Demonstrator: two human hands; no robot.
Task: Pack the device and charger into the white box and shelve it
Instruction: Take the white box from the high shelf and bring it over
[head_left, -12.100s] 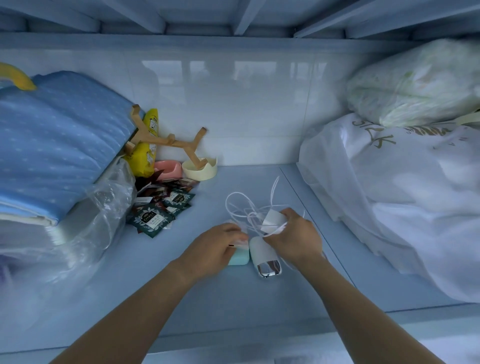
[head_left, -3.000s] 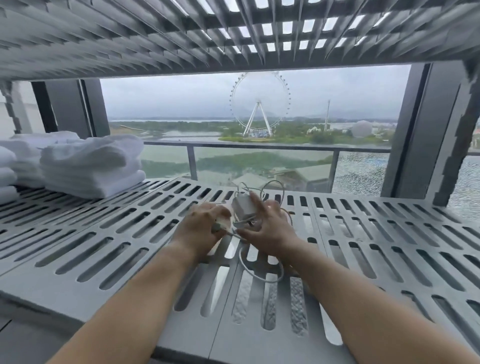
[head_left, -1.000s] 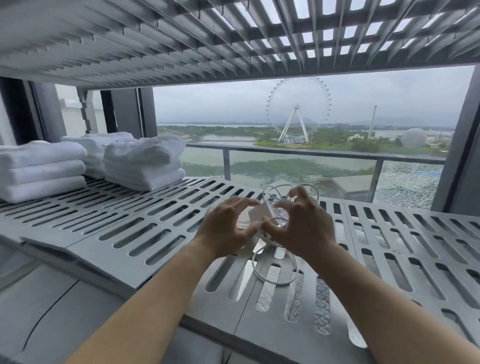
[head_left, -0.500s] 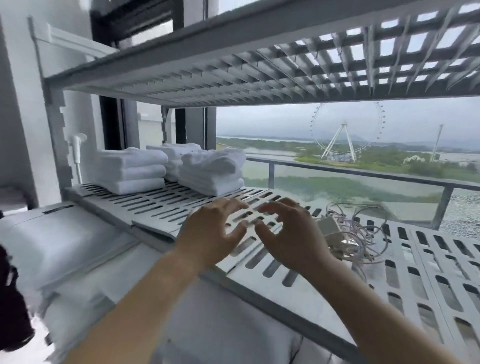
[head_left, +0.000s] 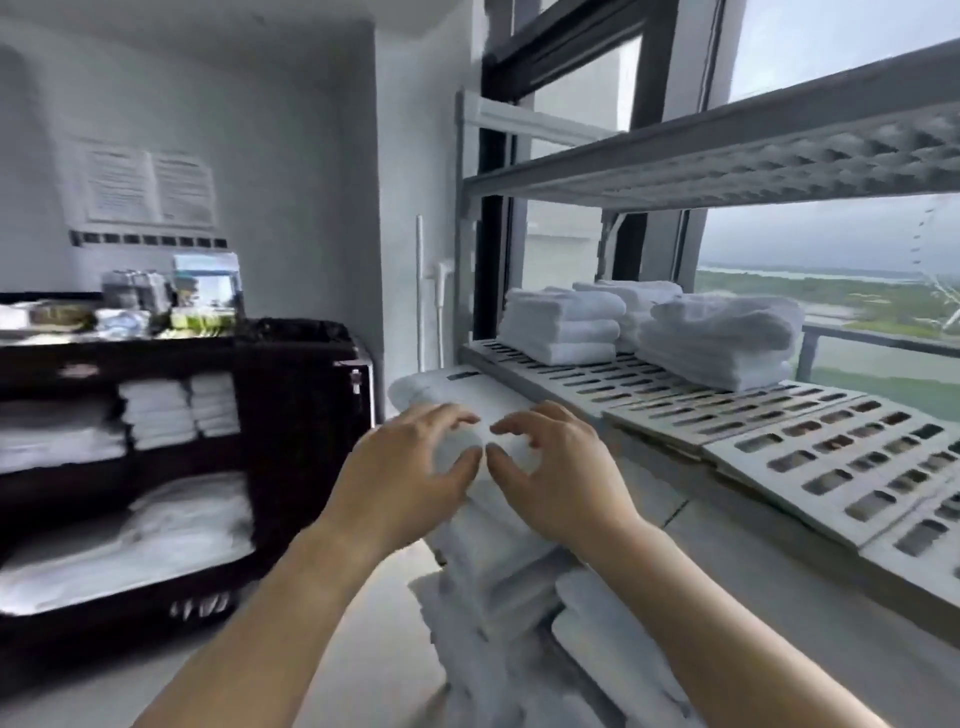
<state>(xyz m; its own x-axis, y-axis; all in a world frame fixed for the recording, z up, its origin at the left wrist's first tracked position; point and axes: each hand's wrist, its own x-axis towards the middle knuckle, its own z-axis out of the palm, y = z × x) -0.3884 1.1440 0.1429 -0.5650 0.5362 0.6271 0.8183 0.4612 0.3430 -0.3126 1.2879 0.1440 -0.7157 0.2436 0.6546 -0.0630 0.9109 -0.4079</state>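
My left hand and my right hand hover side by side in mid-air, fingers loosely curved, thumbs almost touching, holding nothing. They hang in front of a stack of white linen, left of the grey slotted shelf. The device, the charger with its cable and the white box are out of view.
Folded white towels and a second pile sit at the shelf's far left end. An upper shelf runs overhead. A black housekeeping cart with linen and bottles stands at the left, by the white wall.
The view has swung left, away from the window. The charger and coiled cable, let go on the slotted shelf, have passed out of view at the right. Both hands are empty.
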